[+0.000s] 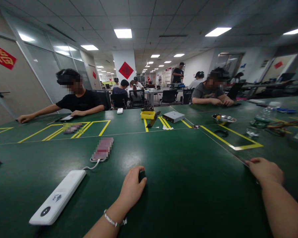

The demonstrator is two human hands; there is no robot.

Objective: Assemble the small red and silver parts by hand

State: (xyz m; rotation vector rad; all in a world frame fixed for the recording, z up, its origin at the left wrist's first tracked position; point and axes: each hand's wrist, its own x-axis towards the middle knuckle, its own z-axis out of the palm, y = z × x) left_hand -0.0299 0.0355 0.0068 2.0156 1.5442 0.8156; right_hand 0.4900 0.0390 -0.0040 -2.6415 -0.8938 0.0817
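My left hand (133,184), with a beaded bracelet (111,218) on its wrist, rests on the green tabletop (186,191). Its fingers are curved, and a dark gap shows between thumb and index finger; I make out nothing held there. My right hand (267,172) lies farther right, by a seam in the table. Its fingers are curled in, and what they hold, if anything, is hidden. Left of my left hand lies a long white power bank (62,195), joined by a short white cable (92,166) to a blurred-out phone (103,148).
Yellow tape outlines mark the table. Beyond are a yellow tray (148,115), a grey box (173,116), a metal bowl (227,119), a plastic bottle (265,115) and bundled cables (288,125). Two people wearing headsets sit across, a black sleeve (89,96) left and a grey shirt (203,94) right.
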